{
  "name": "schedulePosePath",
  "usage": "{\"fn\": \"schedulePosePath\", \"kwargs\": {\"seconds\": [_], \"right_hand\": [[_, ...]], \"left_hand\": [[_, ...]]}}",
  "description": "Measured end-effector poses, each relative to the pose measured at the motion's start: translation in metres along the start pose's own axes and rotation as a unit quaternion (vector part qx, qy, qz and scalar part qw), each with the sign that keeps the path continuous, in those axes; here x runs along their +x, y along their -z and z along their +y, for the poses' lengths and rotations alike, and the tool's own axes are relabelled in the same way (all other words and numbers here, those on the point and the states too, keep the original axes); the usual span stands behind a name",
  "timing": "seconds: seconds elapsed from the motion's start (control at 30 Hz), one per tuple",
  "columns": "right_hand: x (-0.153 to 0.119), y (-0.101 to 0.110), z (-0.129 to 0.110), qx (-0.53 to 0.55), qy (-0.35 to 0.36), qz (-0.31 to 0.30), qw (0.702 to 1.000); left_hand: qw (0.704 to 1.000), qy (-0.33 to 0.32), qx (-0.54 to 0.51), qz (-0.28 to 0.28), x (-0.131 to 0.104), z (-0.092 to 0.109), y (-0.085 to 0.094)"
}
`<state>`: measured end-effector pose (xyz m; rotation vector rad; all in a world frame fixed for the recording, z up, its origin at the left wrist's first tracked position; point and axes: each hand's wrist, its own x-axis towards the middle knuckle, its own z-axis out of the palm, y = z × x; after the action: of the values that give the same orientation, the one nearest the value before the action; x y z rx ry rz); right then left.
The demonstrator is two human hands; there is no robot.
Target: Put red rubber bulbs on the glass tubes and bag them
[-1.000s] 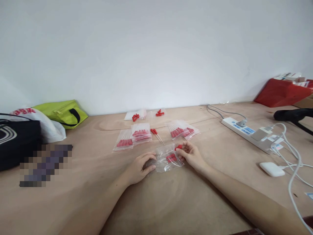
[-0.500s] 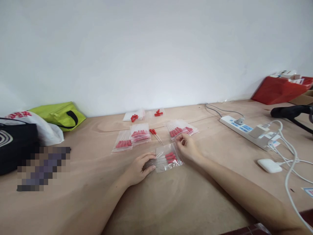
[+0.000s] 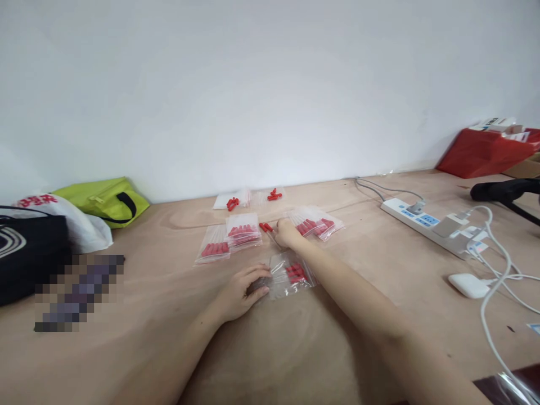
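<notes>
A clear zip bag [image 3: 278, 287] lies flat on the table with several red-bulbed droppers [image 3: 296, 273] inside. At its left edge, my left hand [image 3: 244, 289] rests with thumb and fingertips on the plastic. My right hand [image 3: 288, 233] reaches across beyond the bag, beside two loose droppers [image 3: 265, 227] with red bulbs and thin clear stems. It covers part of their stems, and its fingertips are largely hidden. Filled bags of red-bulbed droppers lie around: one bag [image 3: 213, 247] at left, a stack [image 3: 243, 229] next to it, and overlapping bags [image 3: 323, 225] at right.
Near the wall, red pieces [image 3: 232, 203] and more red pieces [image 3: 274, 194] lie on clear bags. A power strip [image 3: 422, 225] with cables and a white charger [image 3: 469, 285] are at right. A black bag [image 3: 31, 256], green bag [image 3: 103, 199] and red bag [image 3: 485, 151] stand at the sides.
My right hand has moved left and away from me, from the bag's upper right corner to the two loose droppers. My left hand stays at the bag.
</notes>
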<state>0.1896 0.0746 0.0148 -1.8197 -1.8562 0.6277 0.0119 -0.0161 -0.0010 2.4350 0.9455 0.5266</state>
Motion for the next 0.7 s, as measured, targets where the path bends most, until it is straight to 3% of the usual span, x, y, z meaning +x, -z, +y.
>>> {"fn": "schedulePosePath", "kwargs": {"seconds": [0.17,0.27,0.4,0.47,0.7], "right_hand": [[-0.012,0.018,0.022,0.041,0.034,0.04,0.998],[-0.027,0.032,0.051,0.155,0.083,0.081,0.981],[-0.053,0.046,0.088,0.363,0.053,0.244,0.898],[-0.066,0.049,0.098,0.409,0.023,0.284,0.867],[-0.084,0.031,0.098,0.447,-0.007,0.236,0.863]], "left_hand": [[1.0,0.003,0.014,-0.019,0.001,0.001,-0.001],[0.999,0.003,0.022,-0.032,0.002,0.002,0.0],[0.999,0.005,0.016,-0.034,0.003,0.003,0.001],[0.999,0.005,0.015,-0.036,0.003,0.003,0.002],[0.999,0.002,0.025,-0.038,0.005,0.001,0.001]]}}
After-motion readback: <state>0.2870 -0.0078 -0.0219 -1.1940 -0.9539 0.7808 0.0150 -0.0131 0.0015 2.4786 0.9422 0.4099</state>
